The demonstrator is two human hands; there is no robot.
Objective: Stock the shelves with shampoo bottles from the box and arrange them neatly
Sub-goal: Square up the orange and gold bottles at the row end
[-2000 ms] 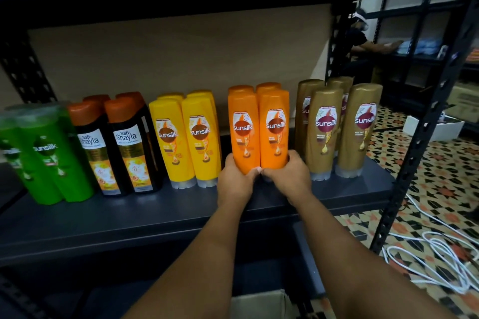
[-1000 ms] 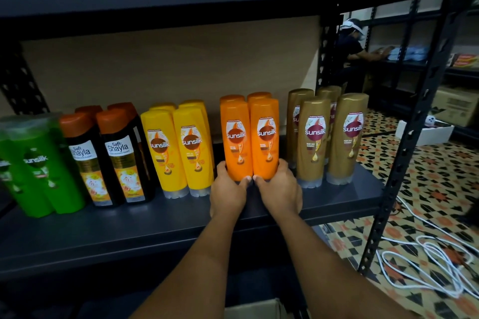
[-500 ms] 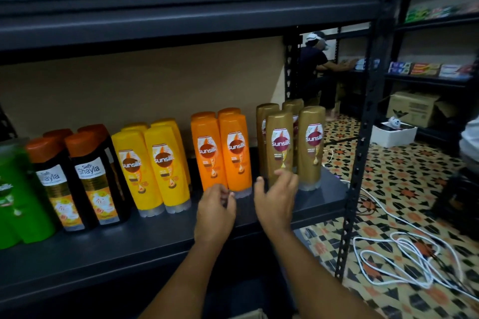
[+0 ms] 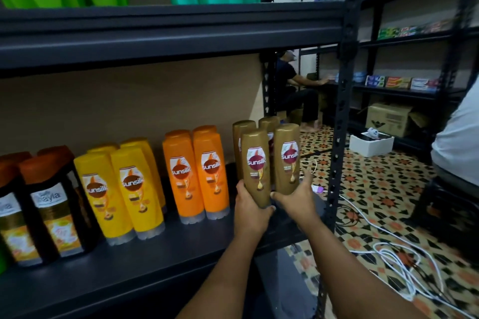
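where both forearms reach in from below, the left hand (image 4: pixel 250 211) grips the base of the front-left gold bottle (image 4: pixel 255 167), fingers curled round it, and the right hand (image 4: pixel 294 198) cups the base of the front-right gold bottle (image 4: pixel 286 158), thumb up its right side. both bottles stand with long axis upright, caps up, labels facing out, directly ahead of the hands. the left one looks tipped slightly or raised off the shelf (image 4: pixel 129 261); cannot tell which. each hand is nearest its own bottle, so squaring the pair is likely a two-handed nudge.

just behind, two more gold bottles (image 4: pixel 242 129) stand close, leaving little room to push back. left of the group, apart by a gap, the orange pair (image 4: pixel 197 173), then the yellow bottles (image 4: pixel 124 189), then dark bottles with orange caps (image 4: pixel 49 204). right of the gold ones, the shelf post (image 4: pixel 339 137) is near and limits any shift that way.

farther off: white cable (image 4: pixel 399 264) on patterned floor (image 4: pixel 375 181), a cardboard box (image 4: pixel 388 118), a person at another rack (image 4: pixel 293 83). the stock box is not in view.
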